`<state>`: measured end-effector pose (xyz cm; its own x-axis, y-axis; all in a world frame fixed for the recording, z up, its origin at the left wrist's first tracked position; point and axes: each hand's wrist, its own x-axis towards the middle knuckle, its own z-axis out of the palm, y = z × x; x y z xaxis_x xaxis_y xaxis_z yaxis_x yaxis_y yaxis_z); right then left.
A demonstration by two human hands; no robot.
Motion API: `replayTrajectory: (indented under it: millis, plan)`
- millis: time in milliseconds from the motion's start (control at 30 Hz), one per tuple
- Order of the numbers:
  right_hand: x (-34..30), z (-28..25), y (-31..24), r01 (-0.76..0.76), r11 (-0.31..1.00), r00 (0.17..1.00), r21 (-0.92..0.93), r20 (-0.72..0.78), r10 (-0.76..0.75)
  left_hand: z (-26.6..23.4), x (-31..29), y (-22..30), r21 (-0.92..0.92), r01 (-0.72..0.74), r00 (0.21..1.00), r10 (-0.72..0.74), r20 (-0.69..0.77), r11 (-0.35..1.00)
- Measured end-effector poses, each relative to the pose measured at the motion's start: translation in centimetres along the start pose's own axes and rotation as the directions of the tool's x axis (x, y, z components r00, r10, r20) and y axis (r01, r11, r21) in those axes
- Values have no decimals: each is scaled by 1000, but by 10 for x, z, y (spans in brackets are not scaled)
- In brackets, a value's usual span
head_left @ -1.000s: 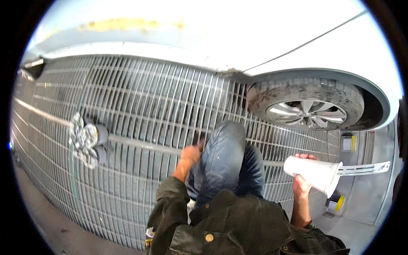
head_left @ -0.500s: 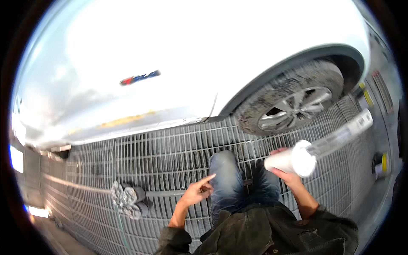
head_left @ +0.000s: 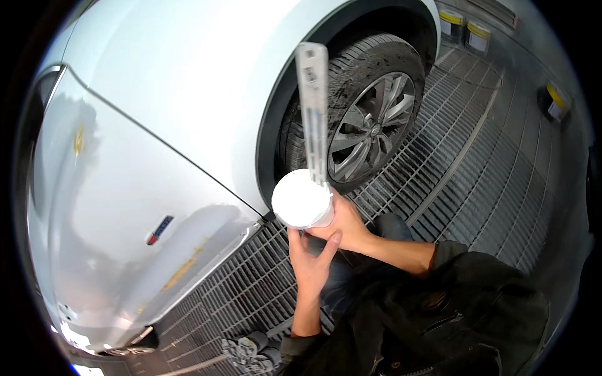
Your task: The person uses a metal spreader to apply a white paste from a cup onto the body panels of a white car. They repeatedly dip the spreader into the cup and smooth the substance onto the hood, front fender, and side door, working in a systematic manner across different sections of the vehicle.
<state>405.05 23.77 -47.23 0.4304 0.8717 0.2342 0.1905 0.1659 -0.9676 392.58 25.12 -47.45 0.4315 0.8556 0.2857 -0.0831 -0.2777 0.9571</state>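
Observation:
A white plastic cup (head_left: 303, 199), full of what looks like white paint, is in front of me near the wheel. My right hand (head_left: 352, 227) wraps around its side from the right. Against the lower front of the cup, my left hand (head_left: 310, 260) curves its fingers and thumb. A long pale flat mixing stick (head_left: 313, 113) stands in the cup, reaching up past the tire; its lower end is hidden in the white contents. The undersides of the fingers behind the cup do not show.
A white car (head_left: 188, 94) with yellowish filler patches (head_left: 183, 269) on its lower door fills the left. Its muddy wheel (head_left: 373, 128) stands on a metal floor grating (head_left: 461, 156). Yellow-banded cans (head_left: 478, 37) line the far right. Grey wrapped objects (head_left: 251, 352) lie at the lower left.
My view has turned to the right. The cup has come in front of the wheel, its stick now upright. My left hand, previously empty with its index finger extended, has come to the cup.

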Motion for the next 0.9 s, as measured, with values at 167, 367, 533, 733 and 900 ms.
replayTrajectory:
  millis: [167,367,533,733,900]
  plan:
    - [-15,-2,5,154,982,985,-109,89,-145,2,-4,1,-30,94,992,-96,-82,995]
    - [-31,-10,-2,353,918,922,-181,232,-309,-38,-4,-9,-62,48,994,-41,106,997]
    - [-38,-8,-11,457,864,867,-212,323,-380,-34,-4,9,-246,68,997,-54,61,967]
    - [-41,-7,-15,499,802,857,-329,324,-401,-19,7,10,-21,-77,997,77,12,997]
    - [-40,-17,-23,557,784,800,-275,431,-417,-38,6,12,-15,17,998,-17,-67,1000]
